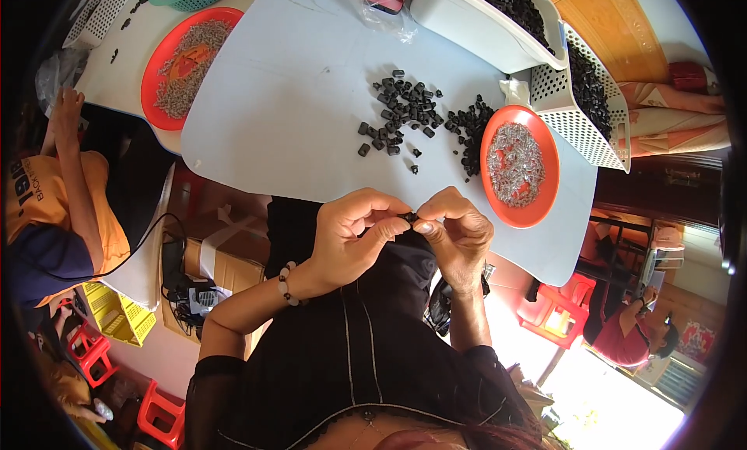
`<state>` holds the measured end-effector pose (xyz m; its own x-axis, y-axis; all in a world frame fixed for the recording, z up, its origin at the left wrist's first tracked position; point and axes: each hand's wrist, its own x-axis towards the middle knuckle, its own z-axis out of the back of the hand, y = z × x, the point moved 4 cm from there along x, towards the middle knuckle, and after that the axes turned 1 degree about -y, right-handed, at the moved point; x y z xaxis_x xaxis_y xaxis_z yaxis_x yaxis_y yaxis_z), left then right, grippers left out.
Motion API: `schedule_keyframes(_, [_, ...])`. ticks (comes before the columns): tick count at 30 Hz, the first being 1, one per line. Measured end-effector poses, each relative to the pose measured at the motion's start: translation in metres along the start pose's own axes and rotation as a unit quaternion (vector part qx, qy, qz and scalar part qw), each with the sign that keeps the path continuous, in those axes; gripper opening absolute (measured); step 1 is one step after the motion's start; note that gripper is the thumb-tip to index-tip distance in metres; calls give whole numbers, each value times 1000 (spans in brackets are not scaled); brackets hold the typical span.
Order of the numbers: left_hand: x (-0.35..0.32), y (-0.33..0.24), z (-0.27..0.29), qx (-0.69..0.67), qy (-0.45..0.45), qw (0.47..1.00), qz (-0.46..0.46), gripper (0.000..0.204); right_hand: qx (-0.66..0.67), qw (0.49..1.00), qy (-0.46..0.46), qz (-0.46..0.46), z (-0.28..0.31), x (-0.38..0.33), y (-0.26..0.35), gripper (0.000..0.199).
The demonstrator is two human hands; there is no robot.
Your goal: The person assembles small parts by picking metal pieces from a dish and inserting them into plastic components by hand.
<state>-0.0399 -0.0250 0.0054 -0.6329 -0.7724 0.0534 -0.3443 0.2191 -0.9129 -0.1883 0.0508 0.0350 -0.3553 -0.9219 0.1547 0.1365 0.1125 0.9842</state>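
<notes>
Close in front of my chest, my left hand (362, 236) and my right hand (455, 232) meet at the fingertips. Between them is a small black plastic part (409, 216), pinched by thumb and forefinger on both sides; its exact shape is mostly covered. Beyond my hands, a loose heap of black cylindrical parts (401, 111) lies on the pale blue table (288, 84). To its right is a pile of smaller black pieces (471, 131). An orange-red plate (492, 195) beside that pile holds many small clear and silvery pieces.
A white bin (467, 33) and a perforated white basket (580, 119), both full of black parts, stand at the far right. On the left, another orange-red plate (152, 92) sits near a co-worker's arm (74, 162). Red stools (556, 310) and a yellow crate (120, 314) are on the floor.
</notes>
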Motion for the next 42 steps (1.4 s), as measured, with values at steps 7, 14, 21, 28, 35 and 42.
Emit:
schedule_keyframes(7, [-1,6,0,-21,2,1000,24,16,-22,1000,21,-1,4,-1,3,18])
schedule_keyframes(14, [0,5,-4,-6,3,1000,-15,15,90,994,-2,-63,10,-8,-10,15])
schedule_keyframes(21, [0,5,-9,58,-7,998,-38,12,316,930,-5,-186,12,-19,-31,17])
schedule_keyframes(28, [0,4,-13,140,-12,987,-81,13,301,937,12,-174,12,-20,-31,10])
schedule_keyframes(35, [0,-1,-13,185,2,976,-114,16,254,950,28,-180,13,-22,-25,6])
schedule_keyframes(42, [-7,-15,-18,294,18,938,-184,13,241,950,45,-193,10,-24,-17,6])
